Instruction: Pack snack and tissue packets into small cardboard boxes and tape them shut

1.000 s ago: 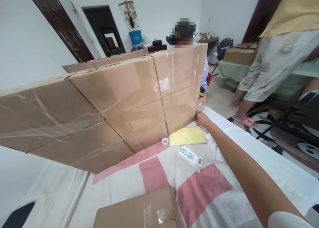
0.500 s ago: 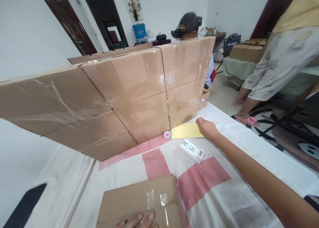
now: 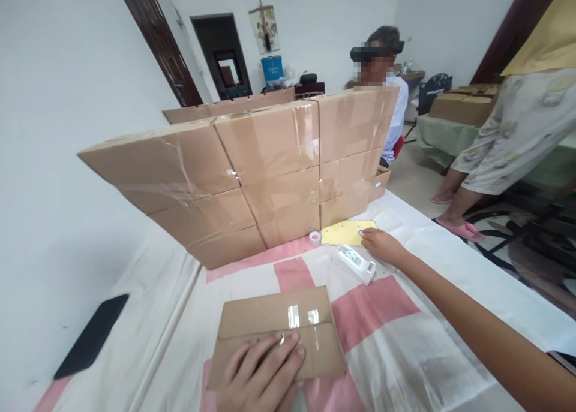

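Observation:
My left hand [image 3: 261, 373] lies flat, fingers spread, on a small taped cardboard box [image 3: 274, 331] near the front of the table. My right hand [image 3: 380, 244] reaches far forward, its fingers pinched on a small white sticker at the right edge of a yellow sticker sheet [image 3: 344, 232]. A white label dispenser [image 3: 355, 264] lies just to the left of that hand. A small roll of clear tape [image 3: 315, 237] sits by the sheet's left end.
A wall of stacked, taped cardboard boxes [image 3: 252, 172] stands across the back of the table, which has a white and pink cloth [image 3: 396, 334]. A black phone [image 3: 92, 335] lies at the left. One person sits behind the boxes; another stands at the right.
My right hand drew back from the box stack to the yellow sheet and pinched a sticker. My left hand came into view, flat on the small box. The view pulled back.

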The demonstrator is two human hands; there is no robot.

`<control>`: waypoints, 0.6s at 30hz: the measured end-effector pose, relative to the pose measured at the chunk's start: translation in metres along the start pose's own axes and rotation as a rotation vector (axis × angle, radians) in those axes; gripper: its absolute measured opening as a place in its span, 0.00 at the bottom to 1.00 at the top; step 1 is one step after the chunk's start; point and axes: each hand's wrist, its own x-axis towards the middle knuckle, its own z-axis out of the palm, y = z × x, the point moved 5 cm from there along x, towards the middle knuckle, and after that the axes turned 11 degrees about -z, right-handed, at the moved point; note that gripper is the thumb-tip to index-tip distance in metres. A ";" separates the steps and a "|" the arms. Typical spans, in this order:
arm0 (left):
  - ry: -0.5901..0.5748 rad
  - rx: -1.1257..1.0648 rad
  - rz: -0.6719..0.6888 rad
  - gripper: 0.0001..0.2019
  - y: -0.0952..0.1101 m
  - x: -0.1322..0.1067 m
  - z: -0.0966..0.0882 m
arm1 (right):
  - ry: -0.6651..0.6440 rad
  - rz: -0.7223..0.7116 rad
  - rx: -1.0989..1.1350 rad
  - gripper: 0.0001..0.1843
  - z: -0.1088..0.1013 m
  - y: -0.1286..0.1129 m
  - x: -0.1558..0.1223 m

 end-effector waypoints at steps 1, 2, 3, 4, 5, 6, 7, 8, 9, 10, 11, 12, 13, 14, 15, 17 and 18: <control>-0.004 -0.012 -0.011 0.10 0.000 0.001 0.001 | 0.039 -0.010 0.038 0.19 -0.008 -0.005 -0.007; -0.003 -0.023 -0.011 0.10 -0.001 0.002 0.001 | 0.106 -0.031 0.094 0.19 -0.017 -0.012 -0.016; -0.003 -0.032 0.000 0.11 -0.001 0.002 0.000 | 0.185 -0.069 0.167 0.20 -0.027 -0.024 -0.029; -0.004 -0.038 0.013 0.11 -0.001 0.003 -0.001 | 0.266 -0.127 0.258 0.21 -0.036 -0.041 -0.044; -0.007 -0.043 0.027 0.11 -0.001 0.004 -0.003 | 0.310 -0.207 0.351 0.23 -0.041 -0.061 -0.060; -0.015 -0.044 0.043 0.11 -0.001 0.005 -0.005 | 0.279 -0.295 0.433 0.27 -0.041 -0.086 -0.078; -0.031 -0.040 0.059 0.11 -0.001 0.006 -0.008 | 0.189 -0.396 0.514 0.36 -0.035 -0.114 -0.095; -0.055 -0.029 0.079 0.11 -0.001 0.007 -0.011 | 0.038 -0.471 0.574 0.48 -0.024 -0.142 -0.112; -0.082 -0.014 0.101 0.11 -0.001 0.008 -0.014 | -0.091 -0.511 0.616 0.59 -0.011 -0.168 -0.127; -0.102 -0.001 0.127 0.11 -0.001 0.008 -0.018 | -0.165 -0.511 0.635 0.67 0.002 -0.190 -0.138; -0.113 0.005 0.148 0.11 -0.002 0.008 -0.021 | -0.164 -0.471 0.640 0.71 0.012 -0.205 -0.145; -0.116 0.007 0.157 0.11 -0.003 0.007 -0.024 | -0.137 -0.453 0.639 0.71 0.021 -0.218 -0.149; -0.110 0.003 0.158 0.11 -0.004 0.006 -0.028 | -0.075 -0.450 0.636 0.68 0.027 -0.228 -0.151; -0.092 -0.007 0.160 0.12 -0.005 0.006 -0.031 | 0.002 -0.466 0.633 0.65 0.030 -0.236 -0.152; -0.074 -0.016 0.167 0.12 -0.005 0.004 -0.033 | 0.076 -0.501 0.630 0.62 0.031 -0.242 -0.153; -0.074 -0.001 0.244 0.12 0.001 -0.002 -0.033 | 0.199 -0.563 0.617 0.60 0.027 -0.248 -0.162; -0.073 0.017 0.303 0.12 0.005 -0.008 -0.032 | 0.243 -0.566 0.601 0.60 0.024 -0.247 -0.170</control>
